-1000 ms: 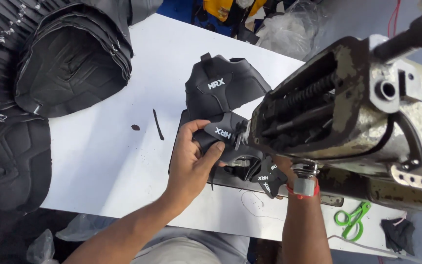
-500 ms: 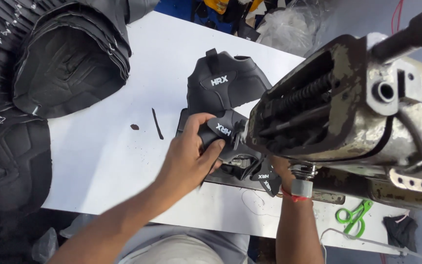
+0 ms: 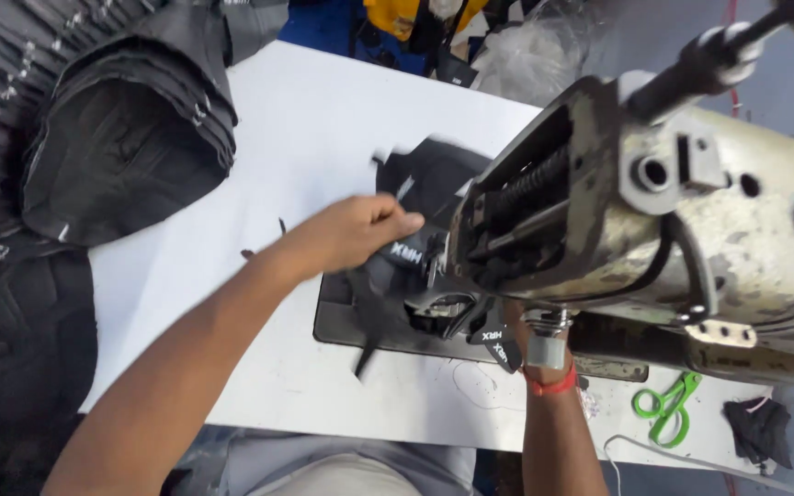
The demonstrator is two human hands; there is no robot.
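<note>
Both hands' grip (image 3: 360, 234) pinches black fabric piece (image 3: 397, 276).

Left hand (image 3: 351, 234) pinches a black shoe piece (image 3: 397, 266) at the sewing machine (image 3: 654, 230), mid-bench (image 3: 323, 119). Right hand mostly hidden under the machine head, red band on wrist (image 3: 551, 384). Green snips (image 3: 668, 409) near the bench's front right edge; black stacked pieces (image 3: 130, 138) at its left edge.

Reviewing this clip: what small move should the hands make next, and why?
Probably lower the left hand so the black piece lies flat on the machine bed; the piece looks lifted and blurred, and the right hand is mostly hidden beneath the sewing machine head.
</note>
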